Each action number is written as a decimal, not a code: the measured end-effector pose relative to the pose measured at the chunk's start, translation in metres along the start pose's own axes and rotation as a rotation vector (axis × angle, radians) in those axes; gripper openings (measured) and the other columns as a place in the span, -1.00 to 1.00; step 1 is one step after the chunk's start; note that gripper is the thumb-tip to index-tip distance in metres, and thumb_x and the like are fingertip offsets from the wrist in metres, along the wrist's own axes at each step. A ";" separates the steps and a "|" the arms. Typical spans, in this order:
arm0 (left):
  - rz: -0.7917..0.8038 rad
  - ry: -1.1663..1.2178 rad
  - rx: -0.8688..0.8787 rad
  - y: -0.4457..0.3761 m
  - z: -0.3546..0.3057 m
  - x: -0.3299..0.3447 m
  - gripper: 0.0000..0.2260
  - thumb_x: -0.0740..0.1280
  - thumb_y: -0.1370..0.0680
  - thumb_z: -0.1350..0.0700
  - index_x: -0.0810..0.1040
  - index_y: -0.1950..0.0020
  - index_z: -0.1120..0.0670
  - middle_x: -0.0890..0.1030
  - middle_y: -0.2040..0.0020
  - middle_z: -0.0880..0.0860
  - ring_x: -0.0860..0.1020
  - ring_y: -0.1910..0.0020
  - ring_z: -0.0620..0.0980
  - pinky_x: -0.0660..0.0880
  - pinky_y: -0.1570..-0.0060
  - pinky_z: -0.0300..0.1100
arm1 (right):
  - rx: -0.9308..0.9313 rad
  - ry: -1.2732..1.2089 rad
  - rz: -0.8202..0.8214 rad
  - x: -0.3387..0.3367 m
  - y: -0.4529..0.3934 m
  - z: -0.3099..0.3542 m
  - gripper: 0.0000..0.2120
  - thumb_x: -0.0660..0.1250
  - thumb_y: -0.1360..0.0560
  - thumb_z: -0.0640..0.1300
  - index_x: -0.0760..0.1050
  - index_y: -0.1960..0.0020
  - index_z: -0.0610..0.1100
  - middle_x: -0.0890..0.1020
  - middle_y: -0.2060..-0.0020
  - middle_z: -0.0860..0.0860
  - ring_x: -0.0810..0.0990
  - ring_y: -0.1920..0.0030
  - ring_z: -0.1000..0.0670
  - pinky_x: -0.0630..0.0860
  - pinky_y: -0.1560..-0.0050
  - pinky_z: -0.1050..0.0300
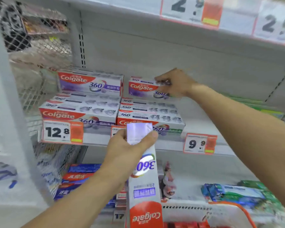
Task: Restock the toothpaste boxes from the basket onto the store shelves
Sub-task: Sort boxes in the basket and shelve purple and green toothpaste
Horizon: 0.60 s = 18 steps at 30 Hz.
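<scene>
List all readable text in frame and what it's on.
"Colgate", "360°": stacked boxes, box under right hand
"Colgate", "360", upside down: box in left hand
"12.8": left price tag
"9.9": right price tag
"17": lower tag
"2": top tags, rest blurred
Small print: unreadable

The right hand (174, 84) grips the end of a Colgate box (143, 89) that sits on top of the right stack of boxes (148, 112) on the middle shelf (224, 145), toward its back. The left hand (127, 150) holds another Colgate box upright (143, 178), its print upside down, in front of the shelf's front edge. A left stack (82, 99) stands beside a wire mesh divider (39, 89). Price tags (61, 131) hang along that edge. An orange basket rim (242, 211) shows at the bottom right.
</scene>
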<state>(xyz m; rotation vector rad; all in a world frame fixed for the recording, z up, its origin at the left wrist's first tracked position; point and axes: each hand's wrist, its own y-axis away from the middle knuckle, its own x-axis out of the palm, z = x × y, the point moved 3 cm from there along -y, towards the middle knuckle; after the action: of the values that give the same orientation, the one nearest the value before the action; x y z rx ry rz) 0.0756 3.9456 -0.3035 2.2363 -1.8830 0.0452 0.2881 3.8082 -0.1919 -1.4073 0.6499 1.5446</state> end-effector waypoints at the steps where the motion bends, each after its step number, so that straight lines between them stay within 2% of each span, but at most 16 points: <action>1: 0.003 -0.005 0.003 -0.002 0.000 -0.002 -0.62 0.56 -0.31 -0.10 0.66 -0.05 0.02 0.74 0.12 0.11 0.72 0.14 0.19 0.63 0.00 0.21 | -0.010 -0.027 0.067 0.008 -0.008 0.000 -0.57 0.47 -0.50 -0.14 0.54 -0.35 -0.14 0.62 -0.26 -0.04 0.57 -0.22 0.04 0.39 -0.25 0.27; 3: 0.006 -0.031 0.018 -0.004 -0.001 -0.007 -0.65 0.55 -0.33 -0.13 0.67 -0.03 -0.01 0.74 0.13 0.05 0.71 0.12 0.14 0.63 -0.03 0.17 | -0.002 -0.094 0.169 0.022 -0.017 0.000 -0.57 0.49 -0.49 -0.16 0.56 -0.34 -0.15 0.63 -0.22 -0.01 0.56 -0.15 0.11 0.39 -0.21 0.32; 6: 0.014 -0.030 0.027 -0.008 -0.003 -0.013 -0.53 0.53 -0.22 -0.22 0.67 -0.04 -0.03 0.74 0.13 0.01 0.71 0.13 0.10 0.63 -0.03 0.15 | 0.039 -0.191 0.273 0.037 -0.020 -0.006 -0.62 0.47 -0.51 -0.14 0.57 -0.32 -0.10 0.65 -0.19 0.04 0.60 -0.12 0.12 0.44 -0.17 0.32; 8: 0.012 -0.028 0.036 -0.010 -0.004 -0.014 -0.57 0.55 -0.26 -0.19 0.66 -0.03 -0.02 0.74 0.14 0.00 0.71 0.13 0.09 0.63 -0.05 0.14 | 0.065 -0.272 0.297 0.042 -0.020 -0.012 -0.65 0.44 -0.53 -0.12 0.58 -0.31 -0.06 0.67 -0.15 0.04 0.63 0.06 0.22 0.49 -0.07 0.34; 10: 0.009 -0.028 0.040 -0.011 -0.003 -0.013 -0.63 0.56 -0.30 -0.15 0.66 -0.02 -0.02 0.74 0.15 -0.01 0.71 0.13 0.08 0.63 -0.05 0.11 | 0.070 -0.305 0.305 0.044 -0.019 -0.013 -0.65 0.42 -0.55 -0.11 0.56 -0.33 -0.04 0.68 -0.04 0.11 0.58 0.28 0.34 0.45 0.09 0.42; 11: 0.009 -0.024 0.039 -0.011 -0.003 -0.012 -0.66 0.56 -0.32 -0.13 0.66 0.00 -0.01 0.73 0.16 -0.01 0.71 0.13 0.08 0.64 -0.04 0.08 | 0.074 -0.304 0.313 0.044 -0.017 -0.012 -0.64 0.41 -0.56 -0.10 0.55 -0.35 -0.03 0.67 -0.02 0.15 0.57 0.27 0.34 0.46 0.06 0.41; 13: 0.013 -0.019 0.042 -0.011 -0.003 -0.008 -0.71 0.56 -0.35 -0.10 0.66 0.02 -0.01 0.73 0.18 -0.01 0.71 0.14 0.09 0.64 -0.02 0.06 | 0.064 -0.255 0.321 0.042 -0.012 -0.008 -0.60 0.41 -0.56 -0.04 0.51 -0.39 0.00 0.63 -0.13 0.14 0.59 -0.02 0.25 0.45 -0.21 0.27; 15: 0.016 -0.012 0.035 -0.011 -0.003 -0.005 -0.70 0.57 -0.34 -0.11 0.66 0.02 -0.01 0.73 0.17 0.01 0.71 0.14 0.12 0.63 -0.04 0.12 | -0.004 -0.165 0.184 0.036 -0.003 -0.001 -0.59 0.40 -0.56 0.02 0.50 -0.38 0.02 0.56 -0.24 0.11 0.52 -0.26 0.11 0.38 -0.33 0.17; 16: 0.021 -0.003 0.029 -0.011 -0.002 -0.005 -0.70 0.58 -0.33 -0.11 0.66 0.03 -0.02 0.74 0.17 0.03 0.71 0.14 0.13 0.63 -0.04 0.16 | -0.054 -0.182 0.072 0.032 0.003 0.003 -0.64 0.39 -0.56 0.01 0.52 -0.34 0.01 0.57 -0.24 0.12 0.52 -0.28 0.08 0.41 -0.33 0.12; 18: 0.030 0.011 0.025 -0.013 -0.001 -0.005 -0.69 0.61 -0.32 -0.12 0.66 0.04 -0.04 0.74 0.15 0.07 0.72 0.14 0.16 0.63 -0.02 0.21 | -0.134 -0.367 -0.115 0.020 0.030 0.016 -0.82 0.39 -0.57 -0.09 0.59 -0.17 0.00 0.65 -0.10 0.12 0.62 -0.13 0.05 0.54 -0.23 0.05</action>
<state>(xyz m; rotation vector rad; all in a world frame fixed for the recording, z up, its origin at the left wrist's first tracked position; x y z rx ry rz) 0.0872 3.9523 -0.3052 2.2192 -1.9206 0.0859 0.2558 3.8144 -0.2130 -1.1904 0.2432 1.7199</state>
